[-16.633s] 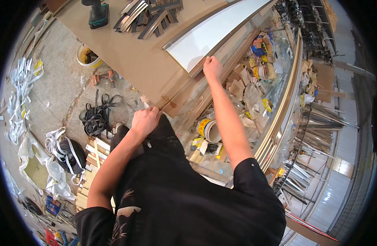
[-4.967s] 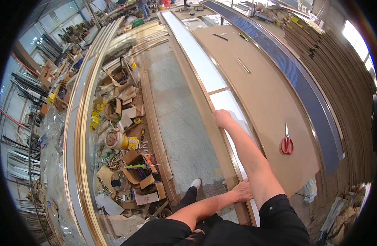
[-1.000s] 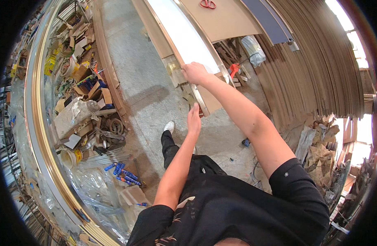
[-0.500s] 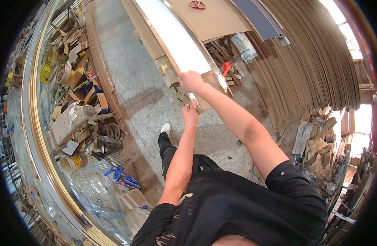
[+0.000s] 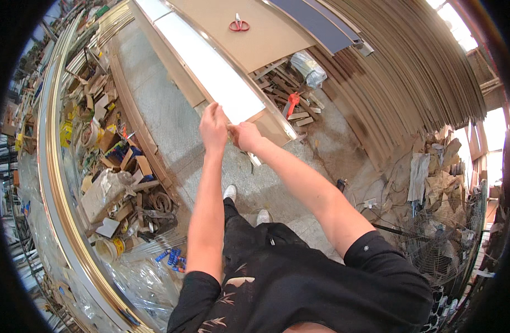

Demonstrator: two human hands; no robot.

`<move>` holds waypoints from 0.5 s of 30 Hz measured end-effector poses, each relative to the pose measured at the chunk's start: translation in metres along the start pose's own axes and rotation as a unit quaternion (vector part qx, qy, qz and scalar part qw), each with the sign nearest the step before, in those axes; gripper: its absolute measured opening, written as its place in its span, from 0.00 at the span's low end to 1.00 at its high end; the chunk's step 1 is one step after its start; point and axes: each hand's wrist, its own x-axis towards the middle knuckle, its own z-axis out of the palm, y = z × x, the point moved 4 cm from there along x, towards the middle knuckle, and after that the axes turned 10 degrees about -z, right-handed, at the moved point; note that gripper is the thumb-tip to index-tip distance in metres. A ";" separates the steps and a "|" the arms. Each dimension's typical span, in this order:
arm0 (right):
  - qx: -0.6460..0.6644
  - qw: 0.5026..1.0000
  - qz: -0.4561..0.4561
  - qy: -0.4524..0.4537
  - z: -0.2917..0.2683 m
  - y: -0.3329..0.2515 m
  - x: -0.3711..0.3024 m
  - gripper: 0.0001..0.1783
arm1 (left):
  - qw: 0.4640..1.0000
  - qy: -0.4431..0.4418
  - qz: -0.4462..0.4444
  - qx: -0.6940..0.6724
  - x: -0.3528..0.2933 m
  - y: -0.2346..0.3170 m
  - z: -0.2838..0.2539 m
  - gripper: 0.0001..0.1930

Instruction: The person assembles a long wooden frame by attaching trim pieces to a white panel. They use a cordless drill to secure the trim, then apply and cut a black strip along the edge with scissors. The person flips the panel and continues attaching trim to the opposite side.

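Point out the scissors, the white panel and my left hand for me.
Scissors (image 5: 239, 24): head view, where the red handles meet.
White panel (image 5: 208, 66): head view, on its flat white face, near the middle.
Left hand (image 5: 214, 129): head view, on the middle of the hand.

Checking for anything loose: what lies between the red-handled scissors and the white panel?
In the head view, from the scissors to the white panel: brown board, then the shiny rail along the panel's right edge; no loose item shows.
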 end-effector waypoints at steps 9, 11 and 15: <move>-0.034 0.998 -0.014 -0.048 0.000 -0.005 0.007 0.14 | 0.894 -0.188 0.057 0.403 0.101 -0.041 0.129 0.53; -0.025 0.999 -0.008 -0.043 0.003 -0.005 0.004 0.14 | 0.899 -0.161 0.109 0.392 0.096 -0.047 0.129 0.55; 0.007 1.000 0.005 -0.020 -0.010 -0.010 -0.015 0.10 | 0.880 -0.185 0.131 0.417 0.094 -0.048 0.123 0.60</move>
